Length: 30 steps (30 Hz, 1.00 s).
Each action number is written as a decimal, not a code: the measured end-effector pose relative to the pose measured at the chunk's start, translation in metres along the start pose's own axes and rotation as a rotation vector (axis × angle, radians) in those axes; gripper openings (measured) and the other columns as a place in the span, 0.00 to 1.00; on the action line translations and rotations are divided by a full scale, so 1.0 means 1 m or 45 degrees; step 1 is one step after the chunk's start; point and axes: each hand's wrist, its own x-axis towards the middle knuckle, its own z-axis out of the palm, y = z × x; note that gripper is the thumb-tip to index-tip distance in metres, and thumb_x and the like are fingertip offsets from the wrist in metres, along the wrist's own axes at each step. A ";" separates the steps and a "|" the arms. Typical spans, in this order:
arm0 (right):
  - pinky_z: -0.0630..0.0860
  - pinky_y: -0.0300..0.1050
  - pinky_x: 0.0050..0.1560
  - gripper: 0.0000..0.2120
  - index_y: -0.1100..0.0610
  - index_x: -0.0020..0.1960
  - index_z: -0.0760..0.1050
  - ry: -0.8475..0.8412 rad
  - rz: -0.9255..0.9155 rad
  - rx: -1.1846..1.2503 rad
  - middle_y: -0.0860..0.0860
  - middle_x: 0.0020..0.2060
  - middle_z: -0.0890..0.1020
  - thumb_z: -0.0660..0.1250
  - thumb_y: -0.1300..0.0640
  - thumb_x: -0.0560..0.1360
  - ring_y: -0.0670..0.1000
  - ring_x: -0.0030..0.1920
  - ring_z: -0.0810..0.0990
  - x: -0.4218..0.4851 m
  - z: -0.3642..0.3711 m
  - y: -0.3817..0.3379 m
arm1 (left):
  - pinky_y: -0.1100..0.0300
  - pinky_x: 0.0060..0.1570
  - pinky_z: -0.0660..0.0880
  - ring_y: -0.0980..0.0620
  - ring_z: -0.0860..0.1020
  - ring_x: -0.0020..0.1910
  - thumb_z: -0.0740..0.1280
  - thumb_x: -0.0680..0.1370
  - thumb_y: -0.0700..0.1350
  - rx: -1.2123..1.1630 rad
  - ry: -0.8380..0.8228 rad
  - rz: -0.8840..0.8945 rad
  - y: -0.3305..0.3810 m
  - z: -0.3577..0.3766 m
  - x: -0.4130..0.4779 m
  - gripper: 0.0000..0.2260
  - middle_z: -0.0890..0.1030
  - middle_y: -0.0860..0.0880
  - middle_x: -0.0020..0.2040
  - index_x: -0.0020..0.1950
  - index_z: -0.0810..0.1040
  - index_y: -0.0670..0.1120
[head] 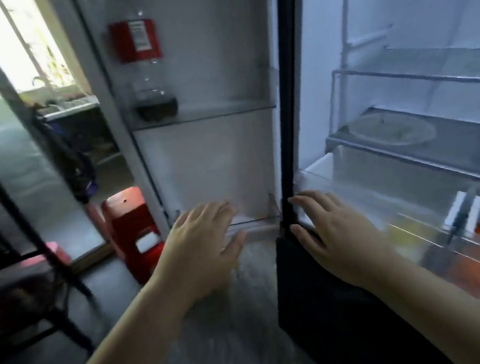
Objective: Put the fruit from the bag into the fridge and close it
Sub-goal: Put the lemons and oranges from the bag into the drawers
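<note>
The fridge stands open, its lit shelves (419,72) on the right and the door's inner side (210,155) swung out in the middle. Orange fruit (473,270) and something yellow (404,233) lie in the clear bottom drawer (356,197). My left hand (204,244) is spread flat, empty, in front of the door's lower part. My right hand (334,236) is also spread, its fingertips at the dark door edge (286,151) beside the drawer's front. No bag is in view. The picture is blurred by motion.
A nearly empty cola bottle (148,71) stands on the door shelf. A plate (391,131) sits on a fridge shelf. A red plastic stool (135,229) stands on the floor left of the door, and a black chair (13,251) at far left.
</note>
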 end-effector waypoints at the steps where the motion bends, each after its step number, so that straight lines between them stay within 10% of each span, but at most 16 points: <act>1: 0.66 0.43 0.64 0.29 0.53 0.70 0.65 -0.039 -0.053 0.029 0.48 0.68 0.69 0.45 0.39 0.76 0.50 0.67 0.67 0.010 0.007 -0.016 | 0.54 0.61 0.69 0.50 0.74 0.62 0.56 0.76 0.57 0.016 0.019 -0.066 -0.014 -0.005 -0.012 0.21 0.77 0.51 0.62 0.64 0.75 0.49; 12: 0.68 0.46 0.66 0.30 0.48 0.73 0.57 -0.229 -0.595 0.267 0.47 0.71 0.65 0.51 0.35 0.75 0.48 0.69 0.65 0.107 0.087 -0.192 | 0.53 0.63 0.68 0.51 0.73 0.65 0.53 0.76 0.60 0.256 0.068 -0.606 -0.158 -0.056 -0.121 0.23 0.76 0.51 0.64 0.65 0.74 0.51; 24: 0.63 0.38 0.56 0.28 0.55 0.66 0.72 -0.317 -0.989 0.283 0.51 0.62 0.77 0.53 0.38 0.76 0.51 0.61 0.75 0.204 0.183 -0.398 | 0.54 0.62 0.68 0.50 0.75 0.62 0.53 0.75 0.59 0.315 0.142 -1.080 -0.334 -0.094 -0.235 0.25 0.78 0.50 0.62 0.64 0.76 0.48; 30: 0.75 0.50 0.60 0.30 0.56 0.67 0.70 -0.440 -1.176 0.439 0.52 0.63 0.75 0.52 0.37 0.75 0.53 0.64 0.73 0.233 0.256 -0.498 | 0.52 0.64 0.66 0.51 0.71 0.65 0.51 0.77 0.60 0.325 0.119 -1.306 -0.410 -0.097 -0.299 0.26 0.75 0.51 0.64 0.66 0.73 0.48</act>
